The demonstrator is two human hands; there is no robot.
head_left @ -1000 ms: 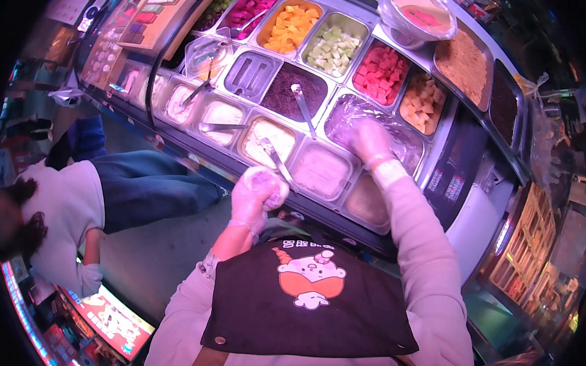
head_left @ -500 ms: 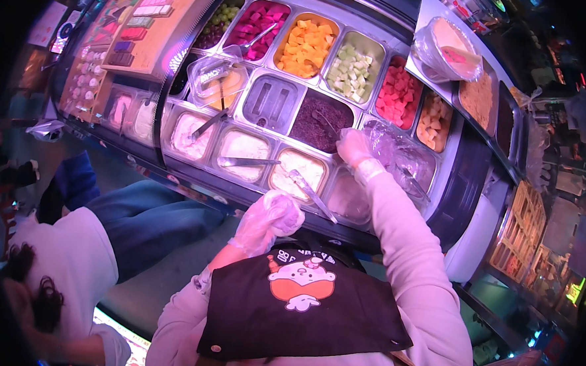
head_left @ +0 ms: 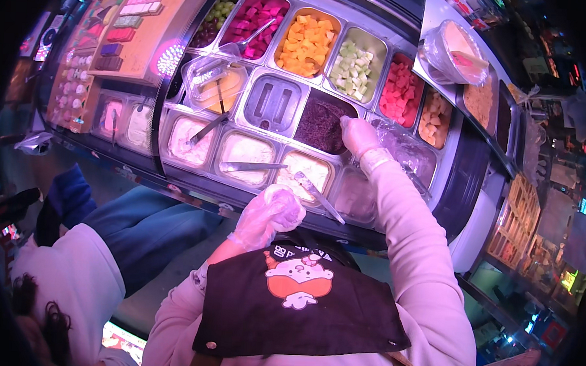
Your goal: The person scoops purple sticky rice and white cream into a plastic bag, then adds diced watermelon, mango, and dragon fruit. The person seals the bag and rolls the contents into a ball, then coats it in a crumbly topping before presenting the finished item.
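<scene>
Counter (head_left: 445,161) — round piece (head_left: 288,213), left hand (head_left: 255,218), purple side rightward

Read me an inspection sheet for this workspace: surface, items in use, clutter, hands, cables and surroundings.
Surface: steel counter set with rows of food pans.
Items in use: round, pale item in the left hand; dark purple food beside the right hand.
Clutter: a spatula lies across a pan of white cream; clear film lies over another pan.
Hands: both gloved; left closed around the round item; right at the dark food's edge, its grip unclear.
Cables: nothing seen.
Surroundings: another person at lower left; wooden shelf at right.
</scene>
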